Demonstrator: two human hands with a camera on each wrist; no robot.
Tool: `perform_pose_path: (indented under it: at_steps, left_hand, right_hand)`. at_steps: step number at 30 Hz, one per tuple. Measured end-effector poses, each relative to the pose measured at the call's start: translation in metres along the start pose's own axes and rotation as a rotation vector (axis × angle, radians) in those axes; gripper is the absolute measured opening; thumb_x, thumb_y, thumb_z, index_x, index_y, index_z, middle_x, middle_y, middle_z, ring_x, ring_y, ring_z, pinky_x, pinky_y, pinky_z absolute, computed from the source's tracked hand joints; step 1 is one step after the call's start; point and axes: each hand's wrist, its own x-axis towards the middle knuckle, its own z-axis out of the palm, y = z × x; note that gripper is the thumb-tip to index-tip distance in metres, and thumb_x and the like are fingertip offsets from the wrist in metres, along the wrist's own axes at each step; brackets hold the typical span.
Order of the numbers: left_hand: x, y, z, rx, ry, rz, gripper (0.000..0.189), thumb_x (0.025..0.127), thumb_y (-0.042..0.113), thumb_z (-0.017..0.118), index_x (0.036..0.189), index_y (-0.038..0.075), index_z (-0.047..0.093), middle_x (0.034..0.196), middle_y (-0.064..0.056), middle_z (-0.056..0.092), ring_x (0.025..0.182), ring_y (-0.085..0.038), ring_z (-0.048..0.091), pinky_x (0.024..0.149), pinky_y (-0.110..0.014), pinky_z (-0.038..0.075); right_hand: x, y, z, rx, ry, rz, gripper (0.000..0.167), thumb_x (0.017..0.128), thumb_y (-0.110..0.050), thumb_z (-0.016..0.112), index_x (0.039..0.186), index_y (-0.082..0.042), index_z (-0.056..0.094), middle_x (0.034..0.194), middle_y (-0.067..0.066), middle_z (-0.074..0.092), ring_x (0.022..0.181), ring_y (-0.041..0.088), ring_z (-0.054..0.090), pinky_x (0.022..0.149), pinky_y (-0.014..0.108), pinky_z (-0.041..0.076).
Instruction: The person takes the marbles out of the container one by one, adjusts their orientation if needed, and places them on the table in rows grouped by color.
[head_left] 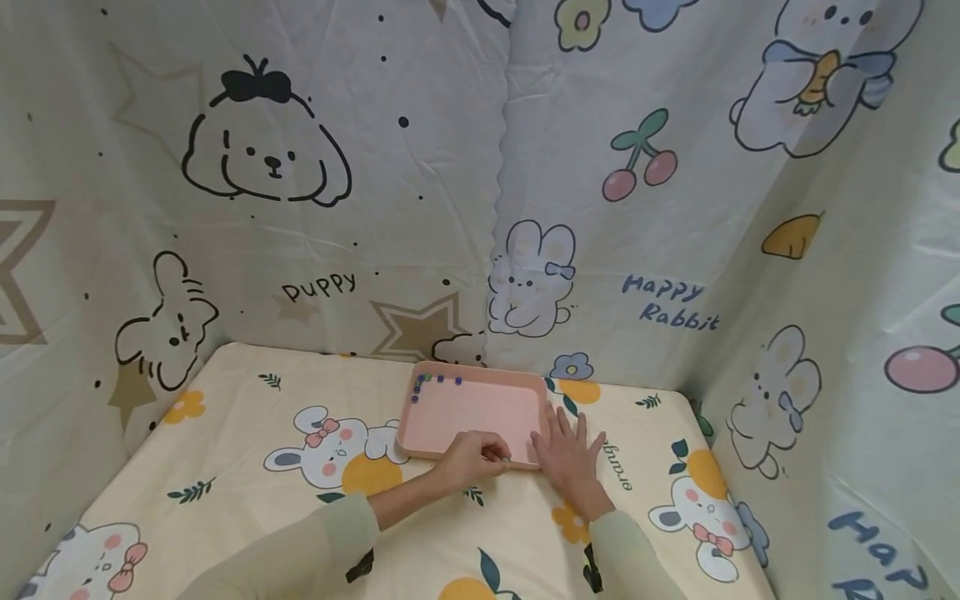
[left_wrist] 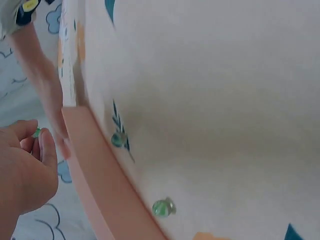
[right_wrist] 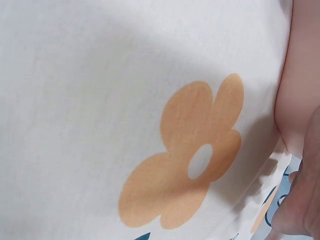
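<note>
A pink tray [head_left: 480, 408] lies on the printed cloth. Over its near edge, my left hand [head_left: 471, 460] pinches a small green glass marble [left_wrist: 36, 132] between thumb and forefinger. With fingers spread, my right hand [head_left: 568, 454] rests at the tray's right edge near the front corner. Several dark blue marbles [head_left: 440, 378] sit along the far side and left side of the tray, around its far left corner. Close beside the tray wall in the left wrist view are two green glass marbles, one teal-looking marble [left_wrist: 118, 139] and one lighter marble [left_wrist: 161, 207].
A cream cloth [head_left: 247, 450] printed with rabbits, oranges and leaves covers the table. Patterned curtains [head_left: 420, 208] hang close behind the table and along both sides.
</note>
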Motion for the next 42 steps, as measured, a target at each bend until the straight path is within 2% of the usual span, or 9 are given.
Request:
perform_pose_path:
  at_steps: [5, 12, 18, 23, 30, 36, 42]
  left_hand:
    - [-0.009, -0.002, 0.008, 0.034, -0.064, -0.022, 0.009, 0.086, -0.001, 0.075, 0.092, 0.004, 0.07, 0.08, 0.007, 0.064, 0.072, -0.005, 0.057, 0.066, -0.018, 0.051]
    - [-0.013, -0.01, 0.01, 0.061, -0.058, -0.025, 0.011, 0.086, -0.003, 0.073, 0.089, 0.007, 0.069, 0.081, 0.006, 0.064, 0.072, -0.005, 0.057, 0.066, -0.018, 0.051]
    - [-0.012, -0.02, 0.012, 0.129, -0.093, 0.003, 0.01, 0.087, -0.003, 0.073, 0.09, 0.006, 0.069, 0.083, 0.005, 0.065, 0.074, -0.002, 0.057, 0.069, -0.017, 0.051]
    - [-0.012, -0.023, 0.011, 0.209, -0.117, 0.05, 0.008, 0.087, -0.001, 0.074, 0.093, 0.004, 0.073, 0.086, 0.003, 0.068, 0.076, -0.001, 0.059, 0.071, -0.016, 0.051]
    - [-0.009, -0.028, 0.012, 0.285, -0.148, 0.071, 0.007, 0.088, -0.001, 0.073, 0.092, 0.004, 0.074, 0.084, 0.003, 0.068, 0.074, -0.001, 0.056, 0.07, -0.015, 0.049]
    - [-0.007, -0.032, 0.014, 0.35, -0.185, 0.109, 0.006, 0.086, 0.001, 0.074, 0.089, 0.006, 0.073, 0.079, 0.008, 0.062, 0.071, -0.001, 0.053, 0.067, -0.015, 0.047]
    - [-0.008, -0.035, 0.017, 0.421, -0.181, 0.114, 0.008, 0.085, 0.003, 0.076, 0.088, 0.01, 0.074, 0.076, 0.012, 0.058, 0.07, -0.001, 0.05, 0.065, -0.014, 0.045]
  right_hand:
    - [0.001, -0.001, 0.001, 0.008, 0.003, 0.005, 0.07, 0.102, -0.053, 0.039, 0.16, -0.021, 0.019, 0.162, 0.011, 0.024, 0.146, 0.048, 0.011, 0.106, 0.076, -0.001]
    - [0.002, -0.002, 0.004, 0.007, 0.005, 0.008, 0.07, 0.102, -0.053, 0.039, 0.161, -0.021, 0.019, 0.163, 0.01, 0.023, 0.147, 0.047, 0.01, 0.106, 0.076, 0.0]
    - [0.002, -0.002, 0.002, 0.007, 0.001, 0.014, 0.07, 0.101, -0.053, 0.039, 0.161, -0.022, 0.019, 0.163, 0.01, 0.023, 0.147, 0.047, 0.01, 0.106, 0.076, 0.0]
    - [0.001, -0.003, 0.001, 0.01, 0.0, 0.009, 0.07, 0.102, -0.052, 0.04, 0.16, -0.021, 0.019, 0.162, 0.011, 0.023, 0.147, 0.047, 0.01, 0.106, 0.076, 0.0]
    - [0.0, -0.002, 0.0, 0.006, 0.001, 0.003, 0.07, 0.102, -0.053, 0.039, 0.161, -0.021, 0.019, 0.163, 0.01, 0.023, 0.147, 0.047, 0.01, 0.106, 0.076, 0.0]
    - [0.0, -0.001, 0.001, 0.012, 0.009, 0.0, 0.07, 0.101, -0.052, 0.041, 0.16, -0.02, 0.021, 0.162, 0.011, 0.023, 0.146, 0.048, 0.011, 0.106, 0.076, 0.0]
    - [-0.001, -0.001, 0.002, 0.008, 0.011, -0.003, 0.069, 0.102, -0.052, 0.04, 0.16, -0.02, 0.02, 0.162, 0.011, 0.024, 0.146, 0.048, 0.011, 0.106, 0.076, 0.0]
